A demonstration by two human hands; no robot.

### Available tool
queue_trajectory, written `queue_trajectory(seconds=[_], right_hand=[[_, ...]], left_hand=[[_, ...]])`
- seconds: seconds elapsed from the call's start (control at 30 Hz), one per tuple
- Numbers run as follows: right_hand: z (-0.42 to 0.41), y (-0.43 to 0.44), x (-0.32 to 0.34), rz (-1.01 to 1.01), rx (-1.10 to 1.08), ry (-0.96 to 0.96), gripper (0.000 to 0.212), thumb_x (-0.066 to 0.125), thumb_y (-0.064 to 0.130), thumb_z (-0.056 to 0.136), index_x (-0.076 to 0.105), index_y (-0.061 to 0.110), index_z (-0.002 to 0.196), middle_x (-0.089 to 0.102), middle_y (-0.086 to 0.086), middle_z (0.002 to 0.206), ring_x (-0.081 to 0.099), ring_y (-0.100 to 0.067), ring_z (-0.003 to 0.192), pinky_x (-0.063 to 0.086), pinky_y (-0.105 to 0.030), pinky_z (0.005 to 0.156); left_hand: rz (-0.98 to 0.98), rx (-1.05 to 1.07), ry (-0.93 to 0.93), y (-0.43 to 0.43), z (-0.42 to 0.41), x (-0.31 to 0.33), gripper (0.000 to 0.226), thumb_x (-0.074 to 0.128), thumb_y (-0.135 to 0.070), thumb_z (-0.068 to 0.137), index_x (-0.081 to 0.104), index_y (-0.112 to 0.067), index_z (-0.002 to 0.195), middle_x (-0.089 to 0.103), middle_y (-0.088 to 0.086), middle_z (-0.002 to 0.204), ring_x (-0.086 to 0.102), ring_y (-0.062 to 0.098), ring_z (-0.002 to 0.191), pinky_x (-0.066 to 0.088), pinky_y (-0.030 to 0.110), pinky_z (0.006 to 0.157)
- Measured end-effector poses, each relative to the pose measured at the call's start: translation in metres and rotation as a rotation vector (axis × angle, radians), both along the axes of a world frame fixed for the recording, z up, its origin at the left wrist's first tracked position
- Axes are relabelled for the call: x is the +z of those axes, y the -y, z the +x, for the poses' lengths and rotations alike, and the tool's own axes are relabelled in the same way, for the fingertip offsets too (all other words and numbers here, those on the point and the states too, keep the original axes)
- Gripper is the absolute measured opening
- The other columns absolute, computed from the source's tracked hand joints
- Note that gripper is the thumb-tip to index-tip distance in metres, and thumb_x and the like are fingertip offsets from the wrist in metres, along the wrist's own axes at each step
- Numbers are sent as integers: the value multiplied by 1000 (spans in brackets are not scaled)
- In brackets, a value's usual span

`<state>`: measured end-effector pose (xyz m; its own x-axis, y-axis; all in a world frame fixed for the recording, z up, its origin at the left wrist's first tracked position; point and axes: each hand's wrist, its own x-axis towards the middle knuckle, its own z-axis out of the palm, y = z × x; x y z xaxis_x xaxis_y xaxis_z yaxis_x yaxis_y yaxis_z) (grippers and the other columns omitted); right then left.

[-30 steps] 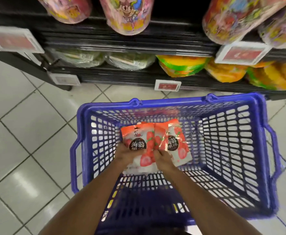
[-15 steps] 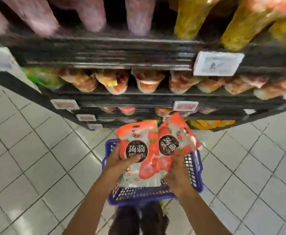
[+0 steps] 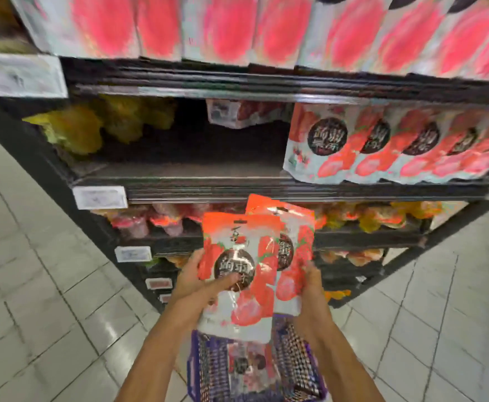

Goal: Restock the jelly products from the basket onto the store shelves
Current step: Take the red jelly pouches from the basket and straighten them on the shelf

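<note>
I hold a small stack of red-and-white jelly pouches (image 3: 249,265) upright in front of the shelves. My left hand (image 3: 199,282) grips the front pouch from the left, thumb across its dark round label. My right hand (image 3: 312,285) grips the back pouch (image 3: 295,242) from the right. Below my arms the blue basket (image 3: 196,369) sits on the floor with another pouch (image 3: 246,364) inside. Matching pouches (image 3: 382,146) stand in a row on the right of the middle shelf (image 3: 237,187); a dark gap (image 3: 196,146) lies left of them.
Yellow bags (image 3: 98,123) fill the left of the middle shelf. More red pouches (image 3: 266,27) line the top shelf, and mixed snack bags (image 3: 162,219) sit on the lower shelves. White price tags (image 3: 99,197) hang on the shelf edges. Grey tiled floor (image 3: 34,285) spreads on both sides.
Both hands have lifted the pouches out of the basket and up toward the shelves. My view has tilted up, so higher shelves with matching pouches show and the basket has dropped low.
</note>
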<state>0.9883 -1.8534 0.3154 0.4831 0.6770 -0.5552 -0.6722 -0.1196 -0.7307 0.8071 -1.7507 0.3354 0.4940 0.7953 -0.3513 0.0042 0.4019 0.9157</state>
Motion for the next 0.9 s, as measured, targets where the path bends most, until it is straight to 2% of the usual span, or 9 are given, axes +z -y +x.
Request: queue_trajectory(seconds=[0.07,0.13,0.2,0.27,0.37,0.47,0.57,0.7,0.9], right_hand=[[-5,-3,19,110,62,106,36,66,38,83,56,3,86,56,-17,84,56,-31,82,49,-48,82],[-7,-4,33,177,127,236,42,81,29,71,54,-1,82,56,-14,73,56,-25,71,52,-38,72],[-4,-4,42,189,155,330,45,80,29,70,58,-7,83,58,-13,66,56,-24,68,51,-41,77],[2,-1,51,151,205,427,36,81,40,72,67,8,81,63,-10,69,60,-23,70,50,-42,78],[12,3,64,104,266,515,39,85,59,57,70,26,72,70,-3,73,67,-15,69,53,-25,67],[24,3,75,107,234,582,33,87,43,60,69,23,78,73,-7,76,70,-18,67,55,-22,64],[31,3,83,124,148,618,31,87,20,70,66,13,92,74,-11,78,72,-24,67,57,-25,64],[37,-2,92,151,46,642,32,86,19,73,69,15,100,75,-6,83,73,-22,71,57,-25,63],[42,-14,99,187,18,754,27,84,25,76,72,25,100,77,1,92,74,-15,83,59,-25,68]], left_hand=[[71,13,11,-3,-1,22,93,94,-25,49,54,-26,133,69,9,122,66,31,111,52,52,96],[109,28,42,-6,-3,36,97,90,-32,44,54,-23,134,69,14,121,65,34,110,50,57,96],[124,25,52,-9,-5,44,99,94,-28,47,53,-23,136,69,12,120,67,36,107,49,62,91],[141,-6,56,-12,-4,51,92,97,-21,48,58,-33,131,72,7,116,69,32,107,56,55,86],[158,-55,60,-16,1,60,65,91,-20,49,68,-40,106,76,5,105,73,26,98,61,41,73],[178,-76,31,-16,11,69,65,91,-21,51,66,-33,110,76,4,104,73,25,97,61,42,75],[220,-96,29,-16,19,76,60,92,-27,52,67,-42,104,76,1,104,74,21,96,61,41,76],[242,22,0,-22,26,82,74,91,-41,43,64,-35,111,76,-2,102,74,16,93,61,31,68],[255,137,-53,-41,28,80,55,90,-43,44,68,-43,95,77,-8,94,74,10,84,58,23,59]])
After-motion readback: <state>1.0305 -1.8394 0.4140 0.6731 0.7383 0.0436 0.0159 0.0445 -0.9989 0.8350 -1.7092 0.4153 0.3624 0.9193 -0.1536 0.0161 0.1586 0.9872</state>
